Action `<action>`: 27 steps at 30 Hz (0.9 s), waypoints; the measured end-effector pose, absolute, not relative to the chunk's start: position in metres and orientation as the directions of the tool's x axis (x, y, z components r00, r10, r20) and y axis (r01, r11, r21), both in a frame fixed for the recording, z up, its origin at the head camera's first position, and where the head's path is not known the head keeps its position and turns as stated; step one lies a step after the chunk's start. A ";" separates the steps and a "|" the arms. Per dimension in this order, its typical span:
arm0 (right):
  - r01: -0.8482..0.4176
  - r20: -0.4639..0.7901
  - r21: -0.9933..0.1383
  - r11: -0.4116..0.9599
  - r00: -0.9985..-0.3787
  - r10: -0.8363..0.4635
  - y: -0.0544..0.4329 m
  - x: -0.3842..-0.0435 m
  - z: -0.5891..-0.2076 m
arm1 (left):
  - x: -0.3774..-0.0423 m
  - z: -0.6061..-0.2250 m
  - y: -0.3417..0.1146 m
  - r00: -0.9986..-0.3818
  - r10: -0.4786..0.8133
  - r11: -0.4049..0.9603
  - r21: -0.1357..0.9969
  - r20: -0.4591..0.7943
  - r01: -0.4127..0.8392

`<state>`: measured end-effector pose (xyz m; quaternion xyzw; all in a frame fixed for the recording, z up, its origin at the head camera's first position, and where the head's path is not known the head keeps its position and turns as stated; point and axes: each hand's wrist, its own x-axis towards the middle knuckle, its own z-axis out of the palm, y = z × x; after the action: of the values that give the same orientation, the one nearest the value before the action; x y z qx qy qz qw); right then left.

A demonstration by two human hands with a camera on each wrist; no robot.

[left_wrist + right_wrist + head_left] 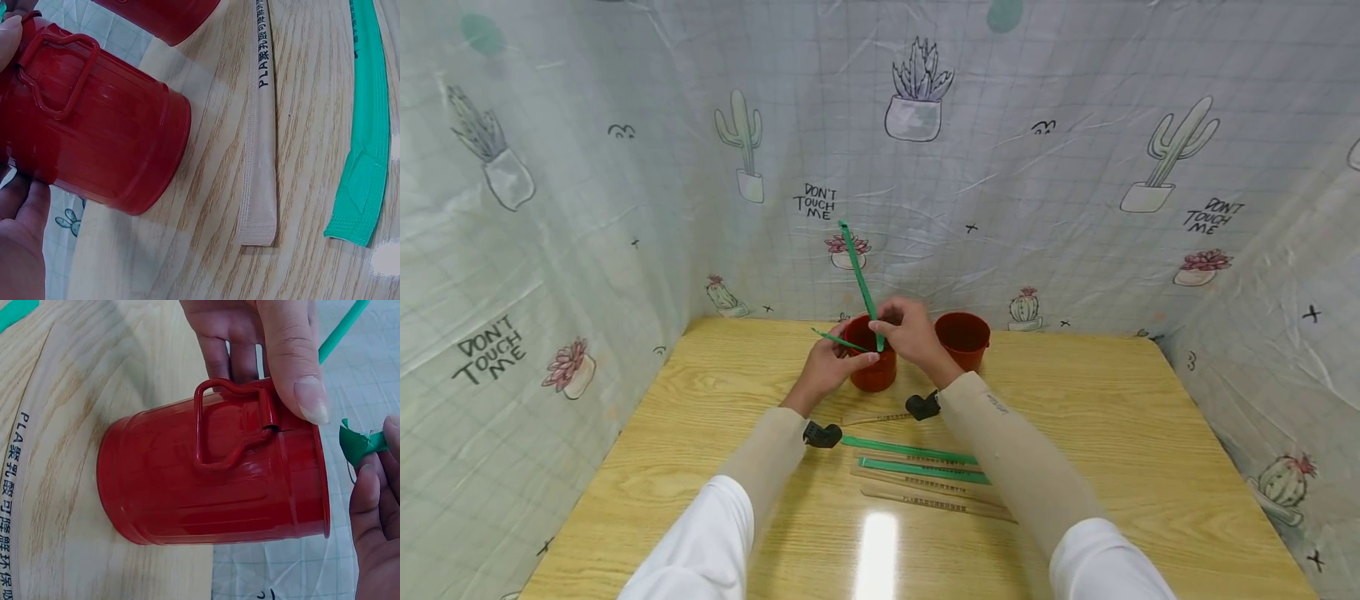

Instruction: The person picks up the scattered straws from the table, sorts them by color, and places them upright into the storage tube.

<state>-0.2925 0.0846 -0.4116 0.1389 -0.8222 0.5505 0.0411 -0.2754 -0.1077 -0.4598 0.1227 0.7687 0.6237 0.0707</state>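
Observation:
My left hand (827, 371) holds a small red metal bucket (874, 377) on the wooden table, with the thumb (310, 400) at its rim beside a wire handle (199, 434) and the other fingers around the far side. My right hand (912, 333) pinches a green paper-wrapped straw (860, 279) near its lower end, over the bucket's mouth. That straw slants up and leftward; its crumpled, torn-looking end (357, 444) shows by the fingertips in the right wrist view. A second green straw (833, 338) sticks out of the bucket to the left, past the left hand.
Another red bucket (973, 357) stands just right of the right hand. In front lie green wrapped straws (917, 452) and brown paper-wrapped straws (917, 500), partly under the right forearm. One brown straw (259, 169) lies close to the held bucket. A printed curtain (970, 167) encloses the table.

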 end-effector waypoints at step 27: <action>-0.294 0.191 -0.866 0.404 -0.942 -0.276 0.087 -0.293 -0.418 | -0.279 -0.462 -0.108 -0.955 0.286 0.199 0.969 0.082 0.143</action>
<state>-0.2927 0.0865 -0.4183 0.1702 -0.8377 0.5189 0.0088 -0.2788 -0.1081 -0.4615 0.1390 0.7721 0.6173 0.0581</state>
